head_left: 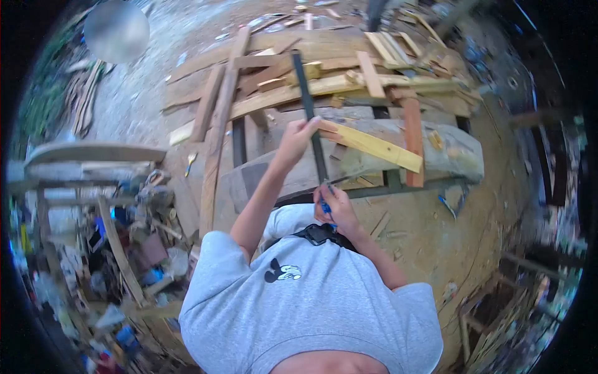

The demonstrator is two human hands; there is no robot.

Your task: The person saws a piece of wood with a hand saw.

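Long dark metal straightedge (309,118), atop grey plank (374,163): pinned by left hand (298,138), fingers pressed together; blue pen (325,207) pinched by right hand (335,209). Risk: straightedge slipped, line skewed.

text: none legible | grey shirt (311,305): cartoon mouse graphic, no lettering

Counted: two hands — left hand (298,134), right hand (335,209); one dark metal bar (308,103); one yellow wood strip (374,147); one blue pen (325,207).
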